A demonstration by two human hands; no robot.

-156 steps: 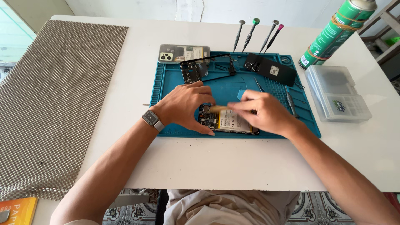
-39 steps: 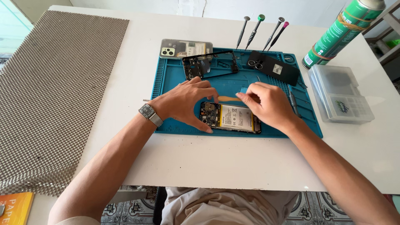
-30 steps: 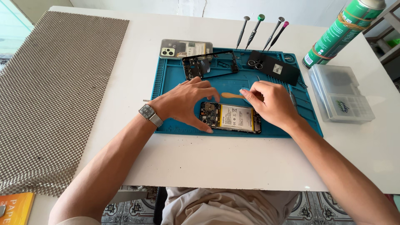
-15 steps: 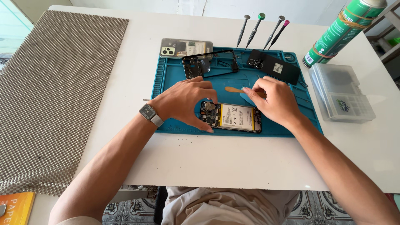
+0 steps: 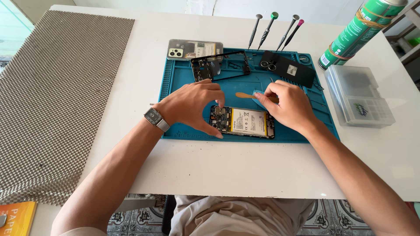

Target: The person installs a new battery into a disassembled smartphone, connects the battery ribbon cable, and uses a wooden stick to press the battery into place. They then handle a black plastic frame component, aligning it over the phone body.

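Left hand (image 5: 192,107) spread in a wide arc, thumb and forefinger bracing the left end of the opened phone (image 5: 243,122). Right hand (image 5: 286,105), fingers pinched narrow, held a wooden stick (image 5: 246,95) just above the phone at 12 o'clock. Phone lay near the front edge of the blue mat (image 5: 175,87). Four screwdrivers (image 5: 273,28) stood at 12 o'clock; green spray can (image 5: 361,30) and clear plastic box (image 5: 358,96) at 2 o'clock.

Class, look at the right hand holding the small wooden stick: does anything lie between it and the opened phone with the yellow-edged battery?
Nothing visible. The right hand hovers beside the opened phone; bare blue mat between them.
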